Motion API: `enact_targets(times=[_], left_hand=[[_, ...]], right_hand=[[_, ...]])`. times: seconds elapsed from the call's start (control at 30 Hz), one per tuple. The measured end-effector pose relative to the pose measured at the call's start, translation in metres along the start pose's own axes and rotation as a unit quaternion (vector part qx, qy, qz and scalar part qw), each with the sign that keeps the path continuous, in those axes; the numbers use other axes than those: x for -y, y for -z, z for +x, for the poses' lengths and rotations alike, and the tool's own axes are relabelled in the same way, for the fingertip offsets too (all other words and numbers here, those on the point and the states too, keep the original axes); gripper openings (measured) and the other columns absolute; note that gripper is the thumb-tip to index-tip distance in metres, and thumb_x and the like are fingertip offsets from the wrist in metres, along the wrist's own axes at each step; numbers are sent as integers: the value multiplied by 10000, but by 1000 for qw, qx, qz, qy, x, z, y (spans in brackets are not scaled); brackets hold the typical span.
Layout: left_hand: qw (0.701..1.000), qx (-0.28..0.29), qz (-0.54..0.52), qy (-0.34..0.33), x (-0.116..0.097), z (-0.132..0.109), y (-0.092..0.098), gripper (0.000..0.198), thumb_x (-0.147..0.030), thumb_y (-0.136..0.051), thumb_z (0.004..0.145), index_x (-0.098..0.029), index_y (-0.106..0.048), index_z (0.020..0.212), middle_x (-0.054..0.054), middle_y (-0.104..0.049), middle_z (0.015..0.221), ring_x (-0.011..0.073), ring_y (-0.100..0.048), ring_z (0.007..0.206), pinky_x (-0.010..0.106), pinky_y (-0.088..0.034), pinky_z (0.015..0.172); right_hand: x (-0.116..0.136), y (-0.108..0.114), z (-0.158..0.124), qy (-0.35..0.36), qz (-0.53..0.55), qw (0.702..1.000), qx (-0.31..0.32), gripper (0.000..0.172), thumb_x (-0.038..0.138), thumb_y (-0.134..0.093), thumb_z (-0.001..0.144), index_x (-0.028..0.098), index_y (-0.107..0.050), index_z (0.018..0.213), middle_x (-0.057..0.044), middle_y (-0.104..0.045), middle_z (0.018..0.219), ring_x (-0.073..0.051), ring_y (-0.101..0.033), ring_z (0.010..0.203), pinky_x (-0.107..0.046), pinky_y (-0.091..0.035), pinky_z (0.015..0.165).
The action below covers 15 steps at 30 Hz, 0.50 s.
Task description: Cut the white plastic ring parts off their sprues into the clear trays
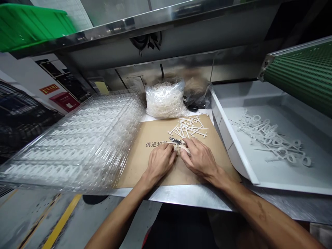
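My right hand [199, 157] is wrapped round a pair of cutting pliers [176, 141] with pale handles, their dark metal jaws pointing to the upper left. Close beside it, my left hand [161, 159] is closed, its fingertips pinched on a small white plastic part near the jaws; most of that part is hidden. Both hands rest low over a brown cardboard sheet [135, 169] with printed characters. Just beyond them lies a loose pile of thin white plastic sprues [188, 127].
Stacked clear trays [77, 138] hold rows of white ringed parts at left. Behind the cardboard sits a clear bag [166, 100] of white pieces. At right, a grey bin [233, 152] contains ringed white parts [269, 136] under a green conveyor [306, 72]. A green crate [33, 24] stands upper left.
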<state>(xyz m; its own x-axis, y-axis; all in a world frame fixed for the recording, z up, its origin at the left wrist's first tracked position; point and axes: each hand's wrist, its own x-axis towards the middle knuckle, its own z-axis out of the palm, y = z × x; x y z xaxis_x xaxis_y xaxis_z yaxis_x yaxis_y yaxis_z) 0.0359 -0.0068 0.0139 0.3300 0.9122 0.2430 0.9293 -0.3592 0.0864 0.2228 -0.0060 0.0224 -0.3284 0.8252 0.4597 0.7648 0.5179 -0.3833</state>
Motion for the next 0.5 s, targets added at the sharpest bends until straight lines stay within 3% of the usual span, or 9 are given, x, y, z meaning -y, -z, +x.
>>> enact_targets(times=[0.3, 0.5], left_hand=[[998, 11, 56, -27, 22, -9, 21, 181, -199, -442, 987, -198, -590, 884, 73, -641, 874, 227, -605, 797, 346, -436, 756], [998, 25, -54, -32, 37, -16, 12, 77, -236, -518, 962, -209, -590, 963, 58, -648, 952, 220, -618, 907, 330, -470, 818]], right_hand=[[-1, 1, 0, 2, -2, 1000, -1, 269, 288, -463, 956, 145, -609, 1131, -126, -668, 992, -275, -629, 928, -369, -490, 844], [-2, -3, -1, 3, 4, 1000, 11, 291, 283, -464, 955, 137, -615, 1155, -129, -666, 1021, -284, -633, 940, -378, -492, 849]])
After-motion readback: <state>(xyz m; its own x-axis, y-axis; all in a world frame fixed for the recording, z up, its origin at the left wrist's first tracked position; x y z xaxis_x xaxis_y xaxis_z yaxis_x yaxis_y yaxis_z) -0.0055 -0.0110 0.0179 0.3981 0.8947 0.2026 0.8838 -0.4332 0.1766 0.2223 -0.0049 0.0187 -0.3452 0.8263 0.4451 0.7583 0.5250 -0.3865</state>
